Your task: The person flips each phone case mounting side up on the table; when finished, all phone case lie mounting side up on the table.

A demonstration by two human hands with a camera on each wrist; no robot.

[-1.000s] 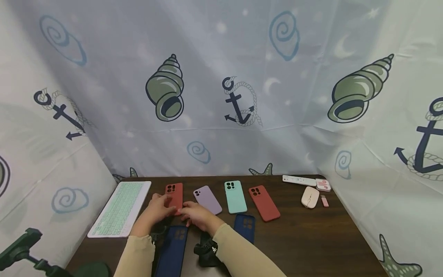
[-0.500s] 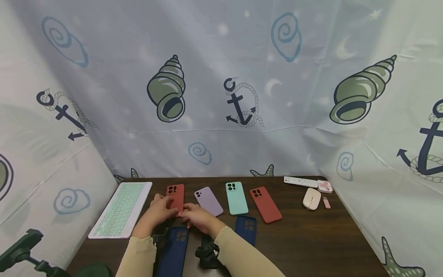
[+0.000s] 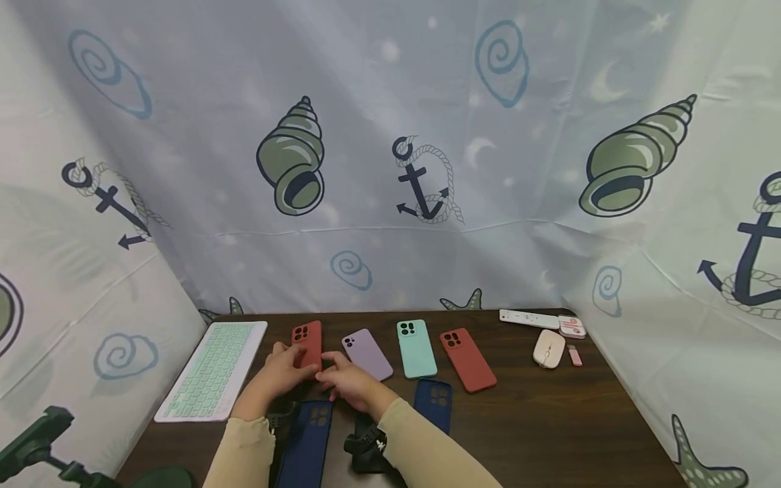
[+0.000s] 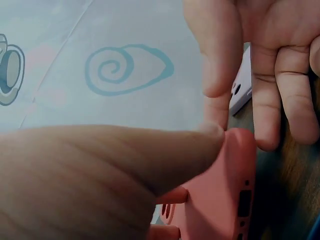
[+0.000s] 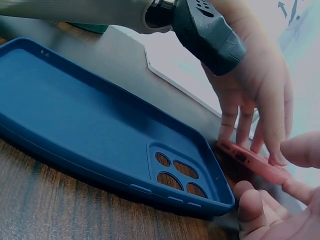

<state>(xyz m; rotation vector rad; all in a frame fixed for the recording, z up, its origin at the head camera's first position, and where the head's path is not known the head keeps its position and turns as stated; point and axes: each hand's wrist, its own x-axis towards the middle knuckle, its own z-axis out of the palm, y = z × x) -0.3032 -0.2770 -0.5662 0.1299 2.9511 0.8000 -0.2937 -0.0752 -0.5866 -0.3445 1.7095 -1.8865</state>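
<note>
At the left of the table lies a red phone case, back side up. My left hand grips it, with the thumb on its near end and the fingers on its back by the camera holes. My right hand is at the near right corner of this case. Its index finger touches that corner, while the thumb stays just above and the other fingers are relaxed. A blue phone case, hollow side up, lies right in front of both hands.
A white keyboard with green keys lies left. Rightward are purple, mint and second red phone cases, and another blue one partly behind my sleeve. A mouse and white remote sit far right.
Both hands hold nearly the same pose at the red phone case. Its near end seems slightly shifted between my hands; the view sways a little.
</note>
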